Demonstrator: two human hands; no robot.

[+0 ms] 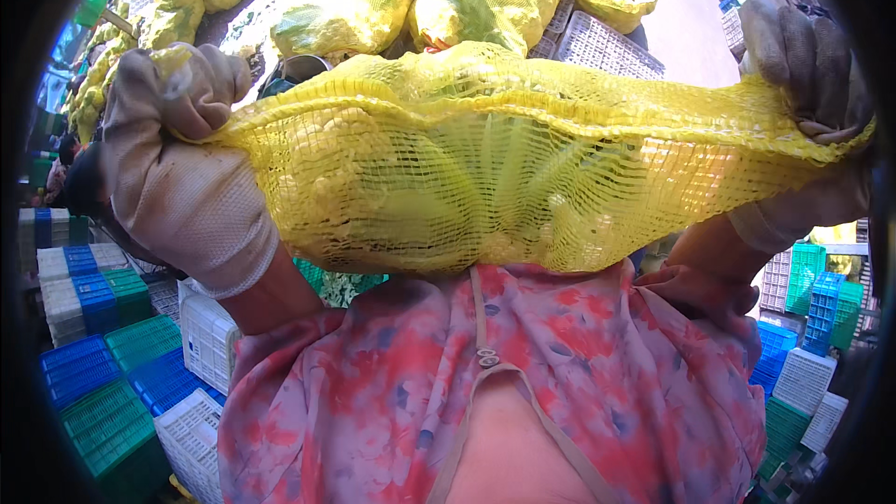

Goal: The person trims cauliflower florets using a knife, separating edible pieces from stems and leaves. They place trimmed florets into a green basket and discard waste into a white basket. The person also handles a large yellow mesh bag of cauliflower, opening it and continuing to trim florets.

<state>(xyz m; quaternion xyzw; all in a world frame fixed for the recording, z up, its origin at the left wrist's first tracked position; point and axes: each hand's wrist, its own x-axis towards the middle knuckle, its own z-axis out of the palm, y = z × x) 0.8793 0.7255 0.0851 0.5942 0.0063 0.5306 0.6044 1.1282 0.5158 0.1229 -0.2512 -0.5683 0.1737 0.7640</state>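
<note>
A yellow mesh sack (490,175) is stretched wide in front of my chest, its corded rim running from one hand to the other. My left hand (175,105), in a pale fabric glove, grips the rim at the left. At the right, my right hand (812,77), gloved too, has its fingers closed around the other end of the rim. Pale green, leafy-looking shapes show through the netting; whether they lie in the sack or behind it I cannot tell. Beyond it stand filled yellow mesh sacks (343,0), and a metal container (304,68) is partly hidden by the rim.
White plastic crates (609,45) lie beyond the sack at the right. Stacks of blue, green and white crates (115,434) stand at the lower left, with more crates (805,378) at the right. Further filled sacks (171,7) line the upper left. Another person (87,182) is partly visible at the left.
</note>
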